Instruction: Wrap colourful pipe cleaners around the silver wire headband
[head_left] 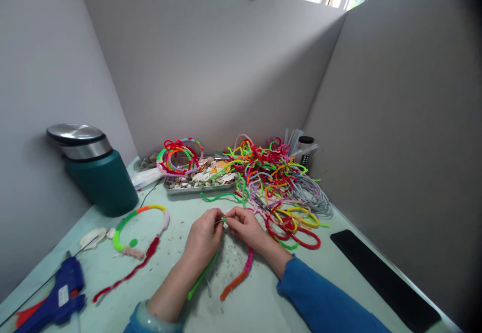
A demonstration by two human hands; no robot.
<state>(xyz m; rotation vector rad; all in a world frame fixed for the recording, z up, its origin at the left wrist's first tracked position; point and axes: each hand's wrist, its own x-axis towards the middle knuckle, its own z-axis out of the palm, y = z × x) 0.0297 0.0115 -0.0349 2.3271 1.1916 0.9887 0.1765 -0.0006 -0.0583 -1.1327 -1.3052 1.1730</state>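
Over the middle of the table, my left hand point(205, 235) and my right hand point(246, 226) meet with their fingertips pinched close together. A small bit of green pipe cleaner point(224, 219) shows between them, beside a thin grey wire. The longer green pipe cleaner strand point(202, 278) trails below my left hand. Beneath my right hand hangs a pink and orange pipe cleaner length point(241, 282), its upper part hidden by the hand. To the left lies a ring wrapped in coloured pipe cleaner point(140, 211), with a loose red tail point(130, 274).
A blue glue gun point(64, 293) and a teal bottle point(100, 180) stand at the left. Behind the hands are a metal tray point(201, 189) of shells, several finished rings point(176, 158) and a tangled pipe cleaner heap point(267, 162). Red-handled scissors point(307, 238) and a black strip point(380, 278) lie right.
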